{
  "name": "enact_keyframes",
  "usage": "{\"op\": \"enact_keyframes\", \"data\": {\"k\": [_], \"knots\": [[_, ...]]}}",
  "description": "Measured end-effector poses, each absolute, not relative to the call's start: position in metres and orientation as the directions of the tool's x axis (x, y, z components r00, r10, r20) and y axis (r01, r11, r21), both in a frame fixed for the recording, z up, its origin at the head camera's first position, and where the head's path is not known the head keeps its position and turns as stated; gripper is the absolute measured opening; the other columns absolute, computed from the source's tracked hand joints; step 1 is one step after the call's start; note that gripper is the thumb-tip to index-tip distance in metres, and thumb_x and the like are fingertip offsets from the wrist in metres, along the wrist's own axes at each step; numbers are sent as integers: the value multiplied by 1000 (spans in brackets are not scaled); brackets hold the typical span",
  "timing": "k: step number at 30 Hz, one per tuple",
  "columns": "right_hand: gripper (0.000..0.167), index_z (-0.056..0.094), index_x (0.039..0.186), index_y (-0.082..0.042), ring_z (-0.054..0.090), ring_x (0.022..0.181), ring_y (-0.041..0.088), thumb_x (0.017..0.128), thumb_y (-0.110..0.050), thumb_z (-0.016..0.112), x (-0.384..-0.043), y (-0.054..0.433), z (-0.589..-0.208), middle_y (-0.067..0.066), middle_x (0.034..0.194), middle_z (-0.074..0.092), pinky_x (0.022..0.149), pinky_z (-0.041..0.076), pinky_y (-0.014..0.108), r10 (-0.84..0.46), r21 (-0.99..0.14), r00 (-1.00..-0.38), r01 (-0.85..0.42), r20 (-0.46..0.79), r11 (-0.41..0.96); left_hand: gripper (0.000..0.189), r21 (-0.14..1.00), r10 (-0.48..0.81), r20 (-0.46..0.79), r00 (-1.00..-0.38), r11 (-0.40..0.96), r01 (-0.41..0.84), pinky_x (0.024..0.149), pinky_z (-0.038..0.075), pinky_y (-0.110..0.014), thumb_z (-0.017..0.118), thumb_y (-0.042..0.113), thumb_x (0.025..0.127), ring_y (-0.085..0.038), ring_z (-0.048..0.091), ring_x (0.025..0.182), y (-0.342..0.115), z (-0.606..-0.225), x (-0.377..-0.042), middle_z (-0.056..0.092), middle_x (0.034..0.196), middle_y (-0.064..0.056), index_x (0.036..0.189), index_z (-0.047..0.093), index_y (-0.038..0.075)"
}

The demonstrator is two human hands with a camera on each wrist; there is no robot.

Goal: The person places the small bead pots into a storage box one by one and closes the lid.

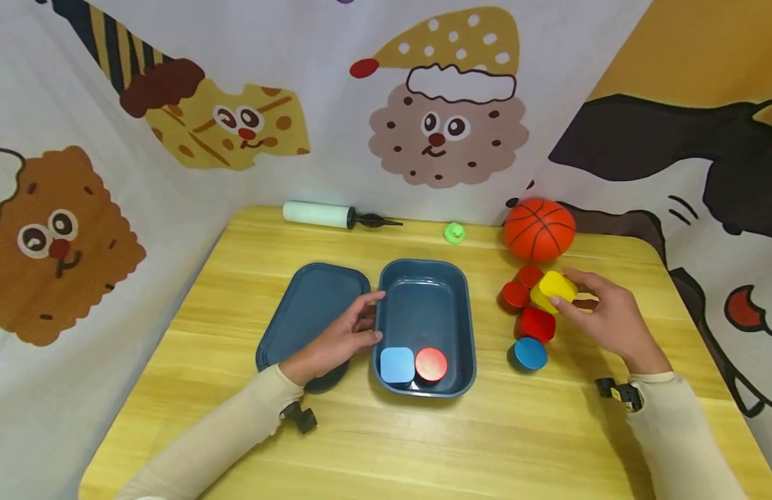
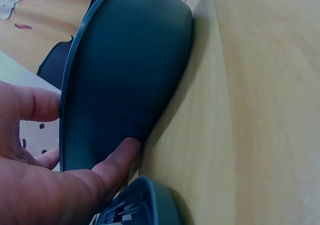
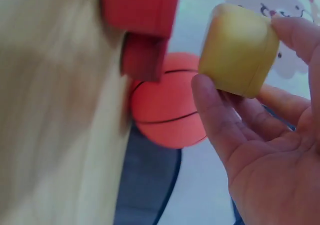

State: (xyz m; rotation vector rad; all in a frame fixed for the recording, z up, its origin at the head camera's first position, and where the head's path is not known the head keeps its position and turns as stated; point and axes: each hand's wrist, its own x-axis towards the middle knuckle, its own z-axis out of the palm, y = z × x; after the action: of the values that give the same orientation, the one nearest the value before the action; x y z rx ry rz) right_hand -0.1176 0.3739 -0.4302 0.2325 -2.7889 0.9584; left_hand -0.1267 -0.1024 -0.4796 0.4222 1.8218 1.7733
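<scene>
My right hand (image 1: 611,316) pinches a yellow block (image 1: 553,292) with rounded corners between thumb and fingers. In the right wrist view the yellow block (image 3: 239,50) appears off the tabletop. My left hand (image 1: 339,340) rests against the left side of a dark blue rectangular box (image 1: 426,318), thumb against its outer wall and a fingertip at the rim. Inside, at its near end, sit a light blue square block (image 1: 397,365) and a red round block (image 1: 431,364). Close to my right hand are red blocks (image 1: 536,325) and a blue round block (image 1: 529,355).
A dark blue lid (image 1: 317,298) lies left of the box, partly under my left hand. Along the back are a pale green hand pump (image 1: 317,214), a green toy duck (image 1: 454,232) and an orange basketball (image 1: 539,230). A printed cloth (image 1: 336,153) hangs behind the wooden table (image 1: 398,451).
</scene>
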Motion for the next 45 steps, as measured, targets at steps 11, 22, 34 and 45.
{"op": "enact_keyframes", "data": {"k": [11, 22, 34, 45], "knots": [[58, 67, 142, -6, 64, 111, 16, 89, -17, 86, -121, 332, -408, 18, 140, 67, 80, 51, 5, -189, -606, -942, -325, 278, 726, 75, 983, 588, -176, -789, 72, -166, 109, 54, -44, 56, 4, 106, -45, 40, 151, -102, -479, -126, 30, 166, -25, 169, 19, 19], [54, 71, 135, -4, 70, 98, 23, 85, -14, 89, -137, 288, -406, 14, 127, 74, 78, 59, 19, -381, -484, -843, -532, 380, 695, 75, 981, 587, -181, -789, 54, -186, 110, 53, -50, 56, 4, 106, -45, 42, 149, -102, -478, -126, 30, 166, -25, 169, 19, 19], [56, 68, 141, -10, 67, 104, 19, 91, -29, 85, -150, 230, -412, 6, 130, 72, 83, 65, 40, -519, -537, -812, -572, 266, 620, 74, 983, 578, -175, -797, 51, -179, 106, 56, -45, 56, 4, 105, -44, 45, 148, -102, -480, -126, 34, 164, -23, 168, 22, 21], [61, 64, 146, -10, 64, 111, 17, 97, -43, 76, -159, 186, -433, 4, 133, 68, 93, 61, 37, -637, -454, -756, -624, 147, 636, 74, 982, 589, -175, -789, 51, -179, 110, 54, -47, 55, 5, 106, -45, 45, 148, -101, -478, -127, 33, 165, -24, 169, 19, 18]]}}
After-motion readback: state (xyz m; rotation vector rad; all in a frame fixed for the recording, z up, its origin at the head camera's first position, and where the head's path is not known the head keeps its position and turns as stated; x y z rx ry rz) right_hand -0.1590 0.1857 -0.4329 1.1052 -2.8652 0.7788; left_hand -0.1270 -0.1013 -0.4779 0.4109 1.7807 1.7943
